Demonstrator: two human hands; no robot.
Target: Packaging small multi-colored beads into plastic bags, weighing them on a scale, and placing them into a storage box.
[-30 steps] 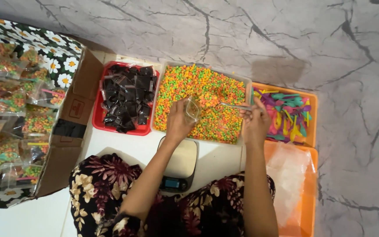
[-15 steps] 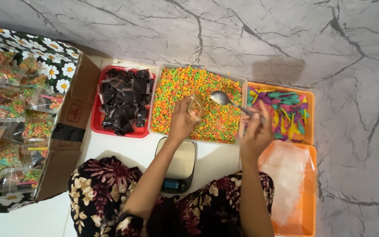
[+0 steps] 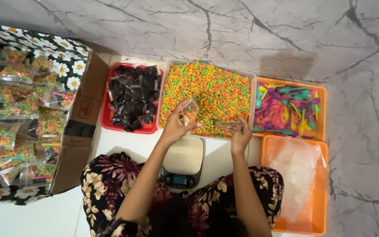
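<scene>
At the centre of the frame the left hand (image 3: 176,127) pinches a small clear bag (image 3: 189,112) over the near edge of the tray of colourful cereal bits (image 3: 211,87), the bag upright with its mouth toward the top of the frame. Just right of it, the right hand (image 3: 241,136) grips a metal spoon (image 3: 222,124), whose long axis runs left-right, bowl pointing left toward the bag. A kitchen scale (image 3: 183,160) sits just below both hands.

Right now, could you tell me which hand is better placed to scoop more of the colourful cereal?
The right hand, probably: it holds the spoon low over the cereal tray, while the left hand holds the small clear bag.
</scene>
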